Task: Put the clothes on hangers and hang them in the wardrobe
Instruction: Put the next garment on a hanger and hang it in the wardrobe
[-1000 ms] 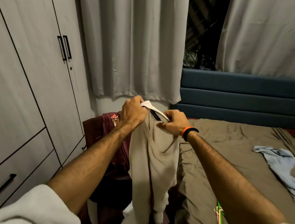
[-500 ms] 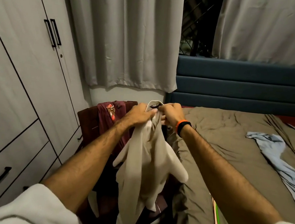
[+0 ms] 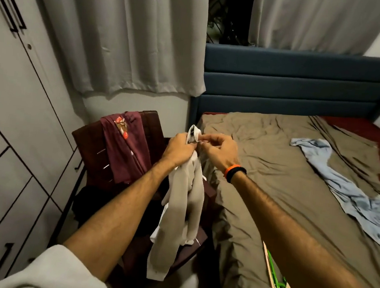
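A beige garment (image 3: 180, 205) hangs bunched in front of me, over a dark chair. My left hand (image 3: 177, 149) grips its gathered top just under the collar. My right hand (image 3: 217, 147) pinches the collar edge beside it, wearing an orange and black band at the wrist. A light blue shirt (image 3: 346, 187) lies spread on the bed to the right. Pink and green hangers (image 3: 277, 279) lie on the bed's near edge. The grey wardrobe (image 3: 9, 102) stands at the left with its doors closed.
A maroon cloth (image 3: 124, 147) drapes the back of the dark wooden chair (image 3: 88, 148). The bed, under an olive sheet (image 3: 274, 190), has a blue headboard (image 3: 299, 83). Grey curtains (image 3: 117, 27) hang behind.
Both hands have lowered with the beige garment and gathered its top tighter. My view has tipped down and right, bringing the hangers and more of the bed into sight.
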